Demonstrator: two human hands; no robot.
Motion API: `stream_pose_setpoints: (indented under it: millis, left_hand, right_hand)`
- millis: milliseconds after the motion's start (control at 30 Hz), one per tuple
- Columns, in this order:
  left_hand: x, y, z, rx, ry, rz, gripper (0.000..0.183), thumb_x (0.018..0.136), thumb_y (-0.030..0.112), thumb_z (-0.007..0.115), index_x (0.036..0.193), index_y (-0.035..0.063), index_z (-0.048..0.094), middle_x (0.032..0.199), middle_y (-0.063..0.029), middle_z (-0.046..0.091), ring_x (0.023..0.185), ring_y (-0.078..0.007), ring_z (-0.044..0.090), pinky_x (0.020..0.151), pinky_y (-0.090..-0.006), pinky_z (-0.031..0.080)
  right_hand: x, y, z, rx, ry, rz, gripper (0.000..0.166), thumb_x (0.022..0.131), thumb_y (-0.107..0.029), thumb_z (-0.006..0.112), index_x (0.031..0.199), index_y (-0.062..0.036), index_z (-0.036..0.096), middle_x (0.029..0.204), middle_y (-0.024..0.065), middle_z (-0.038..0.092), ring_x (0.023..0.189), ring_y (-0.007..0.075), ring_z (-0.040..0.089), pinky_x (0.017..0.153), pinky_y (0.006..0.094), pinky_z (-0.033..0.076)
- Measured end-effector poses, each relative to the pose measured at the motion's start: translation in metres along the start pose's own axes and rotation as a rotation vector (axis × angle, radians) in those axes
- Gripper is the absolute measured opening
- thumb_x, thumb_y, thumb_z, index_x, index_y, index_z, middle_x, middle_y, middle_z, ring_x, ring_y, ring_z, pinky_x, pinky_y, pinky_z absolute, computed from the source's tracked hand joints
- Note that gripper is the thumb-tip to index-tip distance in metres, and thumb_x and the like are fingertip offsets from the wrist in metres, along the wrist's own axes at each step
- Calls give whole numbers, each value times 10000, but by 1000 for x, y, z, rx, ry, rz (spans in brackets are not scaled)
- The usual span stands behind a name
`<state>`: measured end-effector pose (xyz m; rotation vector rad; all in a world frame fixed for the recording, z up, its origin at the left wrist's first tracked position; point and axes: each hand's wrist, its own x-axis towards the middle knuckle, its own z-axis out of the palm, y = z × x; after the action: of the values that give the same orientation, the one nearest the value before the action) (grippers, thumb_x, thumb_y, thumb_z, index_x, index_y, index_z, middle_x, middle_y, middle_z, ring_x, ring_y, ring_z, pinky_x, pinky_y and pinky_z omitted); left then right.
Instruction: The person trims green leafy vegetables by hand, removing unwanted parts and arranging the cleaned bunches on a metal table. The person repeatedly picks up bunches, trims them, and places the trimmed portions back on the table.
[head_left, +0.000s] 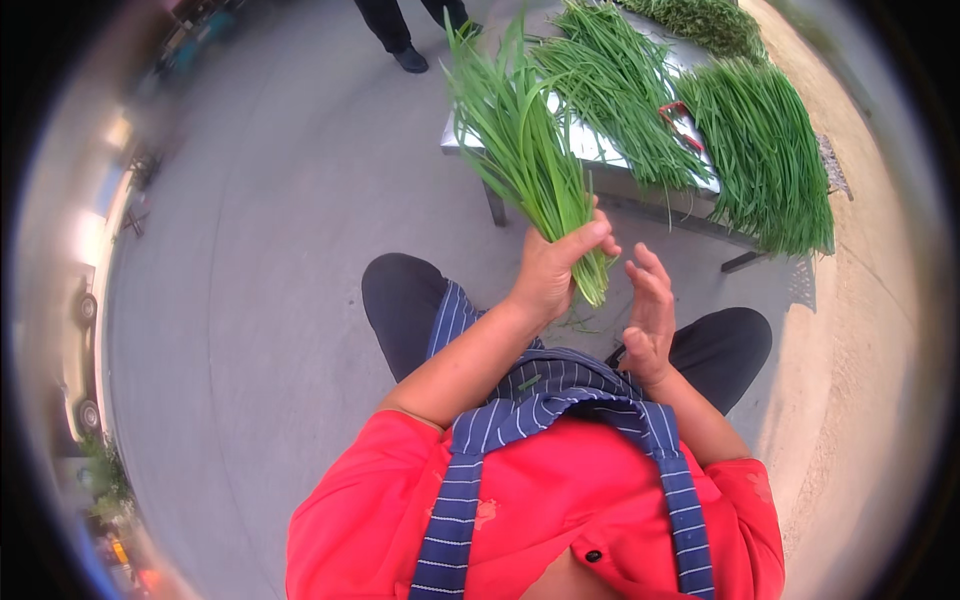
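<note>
My left hand (559, 262) grips a bunch of long green garlic chives (525, 142) near its cut ends, the leaves fanning up and away from me. Just right of those ends is my right hand (649, 311), its fingers apart and nothing in it. On a metal table (600, 146) ahead to the right lie a loose heap of chives (615, 97) and a thick, even pile of chives (761, 150) that hangs over the near edge. Between the two lies a red-framed object (679, 124), partly covered by leaves.
Another heap of greens (705, 26) lies at the table's far end. A table leg (493, 204) stands beyond my left knee. Someone's dark trousers and shoe (410, 58) show at the top. Leaf scraps (581, 322) lie on the grey ground between my knees. Parked vehicles (82, 360) are at far left.
</note>
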<state>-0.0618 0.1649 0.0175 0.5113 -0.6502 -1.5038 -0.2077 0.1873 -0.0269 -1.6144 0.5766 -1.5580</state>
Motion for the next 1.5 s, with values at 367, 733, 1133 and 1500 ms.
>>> stream_pose_setpoints:
  millis: [367,733,1133,1500]
  left_hand:
    - [2,-7,-36,377,135,58,392,794,137,728,1092,-24,528,827,-27,576,677,-98,563,612,-242,475]
    - [-12,-28,-68,758,49,50,317,803,116,692,1072,-15,589,1001,-58,636,928,-125,589,777,-278,486]
    - [-7,-41,-79,841,-20,107,384,794,93,692,1138,-15,560,1037,-73,626,955,-138,582,802,-270,472]
    - [2,-42,-55,697,-26,20,380,800,216,730,1058,-3,557,828,-19,570,661,-86,529,549,-220,425]
  right_hand:
    - [32,21,32,150,106,422,402,975,-226,447,1320,-21,423,1249,126,477,1156,185,452,1006,324,348]
    - [71,-6,35,-270,-178,287,205,829,-43,649,1028,5,630,741,27,584,613,55,521,552,214,432]
    - [58,4,22,-82,-176,460,139,856,-95,650,950,4,625,752,-13,600,668,26,527,585,200,433]
    - [52,4,2,125,-130,468,188,875,-101,614,1052,-43,585,848,-22,574,698,35,518,580,198,426]
